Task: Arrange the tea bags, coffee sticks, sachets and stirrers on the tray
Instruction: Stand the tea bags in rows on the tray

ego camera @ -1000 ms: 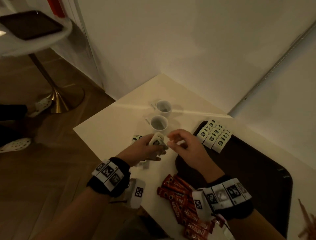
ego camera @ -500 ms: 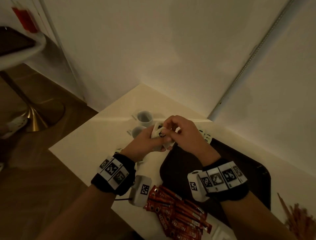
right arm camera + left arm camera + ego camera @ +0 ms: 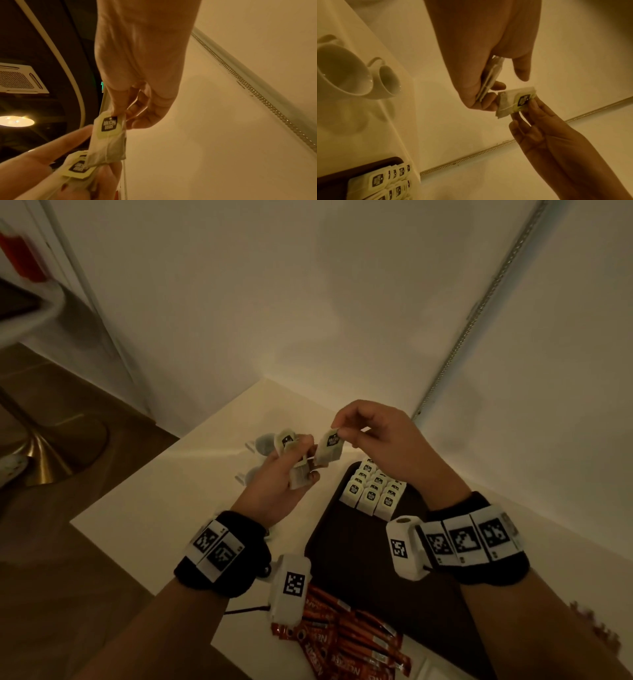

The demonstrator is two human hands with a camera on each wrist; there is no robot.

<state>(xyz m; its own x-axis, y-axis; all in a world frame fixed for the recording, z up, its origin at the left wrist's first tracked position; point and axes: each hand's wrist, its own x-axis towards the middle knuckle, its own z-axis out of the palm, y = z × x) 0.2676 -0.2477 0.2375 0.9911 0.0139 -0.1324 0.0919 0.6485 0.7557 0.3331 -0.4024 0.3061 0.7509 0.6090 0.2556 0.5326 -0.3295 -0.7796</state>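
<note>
My left hand (image 3: 291, 470) (image 3: 481, 94) grips a small stack of tea bags (image 3: 289, 455) (image 3: 489, 77) (image 3: 77, 167) above the table. My right hand (image 3: 356, 428) (image 3: 130, 115) pinches one tea bag (image 3: 329, 448) (image 3: 513, 102) (image 3: 108, 138) by its top, just right of the stack and above the tray's far corner. Rows of tea bags (image 3: 371, 491) (image 3: 385, 181) lie at the far left corner of the dark tray (image 3: 356, 563). Red coffee sticks (image 3: 346, 642) lie heaped on the table near me.
Two white cups (image 3: 351, 73) (image 3: 263, 441) stand on the white table (image 3: 164, 501) behind my left hand. Walls close the table's far and right sides. Blurred brown stirrers (image 3: 596, 628) show at the right edge. The floor drops off at the left.
My hands have risen and drawn apart. The right hand has pulled one tea bag out of the left hand's stack. The camera view has shifted towards the tray.
</note>
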